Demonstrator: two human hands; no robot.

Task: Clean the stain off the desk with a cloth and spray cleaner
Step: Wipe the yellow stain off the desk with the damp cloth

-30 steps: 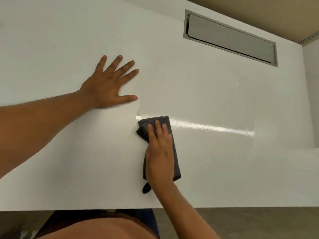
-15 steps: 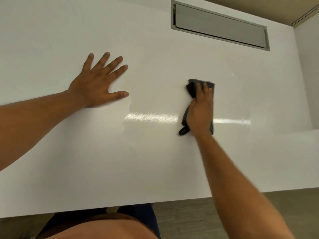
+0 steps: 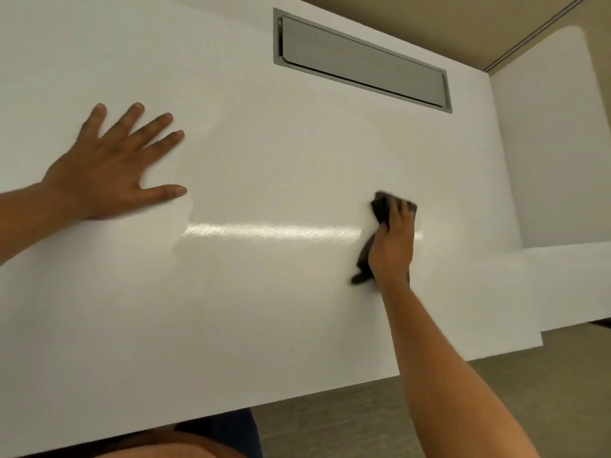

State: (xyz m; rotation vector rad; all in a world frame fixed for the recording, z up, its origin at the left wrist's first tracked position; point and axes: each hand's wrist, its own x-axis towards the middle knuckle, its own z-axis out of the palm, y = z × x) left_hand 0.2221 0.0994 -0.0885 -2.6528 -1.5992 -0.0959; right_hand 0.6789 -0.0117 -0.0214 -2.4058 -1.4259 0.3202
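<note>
A dark grey cloth (image 3: 380,209) lies on the white desk (image 3: 264,309), right of centre, and my right hand (image 3: 391,247) presses flat on top of it, covering most of it. My left hand (image 3: 109,173) rests palm down on the desk at the left, fingers spread, holding nothing. A glossy streak of reflected light (image 3: 271,231) runs across the desk between the two hands. No stain and no spray bottle show in this view.
A grey metal cable flap (image 3: 360,57) is set into the desk near its far edge. A second white desk surface (image 3: 555,160) adjoins on the right. The desk's near edge runs along the bottom, with brown floor (image 3: 347,424) below it.
My right hand has swept the cloth from the desk's middle near the front out to the right and farther back. My left hand has stayed planted in place.
</note>
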